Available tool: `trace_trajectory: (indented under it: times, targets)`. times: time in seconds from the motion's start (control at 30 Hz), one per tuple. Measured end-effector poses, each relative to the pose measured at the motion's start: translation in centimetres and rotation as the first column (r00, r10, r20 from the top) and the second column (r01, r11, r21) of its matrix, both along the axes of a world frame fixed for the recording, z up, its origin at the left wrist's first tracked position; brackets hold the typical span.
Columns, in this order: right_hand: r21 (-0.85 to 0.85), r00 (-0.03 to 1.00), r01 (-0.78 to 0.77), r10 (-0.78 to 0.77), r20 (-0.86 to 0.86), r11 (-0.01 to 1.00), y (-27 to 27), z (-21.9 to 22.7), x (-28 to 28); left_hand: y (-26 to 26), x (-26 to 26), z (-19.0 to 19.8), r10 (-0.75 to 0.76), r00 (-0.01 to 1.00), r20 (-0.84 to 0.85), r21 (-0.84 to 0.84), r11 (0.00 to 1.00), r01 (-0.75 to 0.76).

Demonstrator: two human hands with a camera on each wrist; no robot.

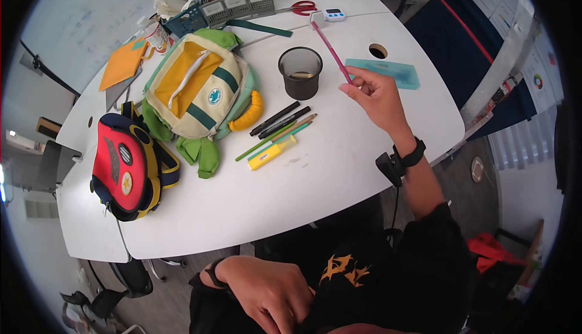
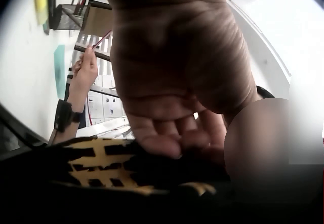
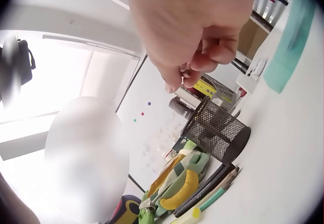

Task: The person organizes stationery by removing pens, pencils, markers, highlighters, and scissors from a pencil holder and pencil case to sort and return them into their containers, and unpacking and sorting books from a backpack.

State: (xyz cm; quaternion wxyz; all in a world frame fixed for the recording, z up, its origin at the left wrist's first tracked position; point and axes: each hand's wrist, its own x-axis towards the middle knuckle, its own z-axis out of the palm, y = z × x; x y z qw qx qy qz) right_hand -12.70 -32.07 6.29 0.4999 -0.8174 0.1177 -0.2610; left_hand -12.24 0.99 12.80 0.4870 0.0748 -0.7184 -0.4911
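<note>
At the far left of the white table [image 1: 339, 170] lies a red, black and yellow child's backpack [image 1: 127, 173], and just beside it a green, cream and yellow frog-shaped backpack [image 1: 200, 91]. To their right, a row of pens and pencils [image 1: 279, 131] lies next to a black wire-mesh pen cup [image 1: 300, 72]. Right of the cup, the right hand [image 1: 379, 97] is raised above the table, thumb and fingertips pinching the lower end of a thin pink pencil [image 1: 330, 49], which slants up and away over the table, beside the cup and near a flat teal ruler [image 1: 388, 72].

The head view alone shows the whole pencil; the right wrist view shows only curled fingers [image 3: 212, 57] above the mesh cup, the pencil itself hidden. The left wrist view catches the pencil far off as a thin red line.

The left hand [image 1: 270, 291] rests low against the person's black shirt, off the table, fingers loosely bent and holding nothing.
</note>
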Motion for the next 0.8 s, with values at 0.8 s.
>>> trace_trajectory:
  times: [0.8]
  targets:
    - [0.083, 0.978, -0.105, 0.088, 0.19, 0.991, -0.7, 0.1, 8.0, -7.8, 15.1, -1.9, 0.561, -0.129, 0.818, -0.326, 0.267, -0.907]
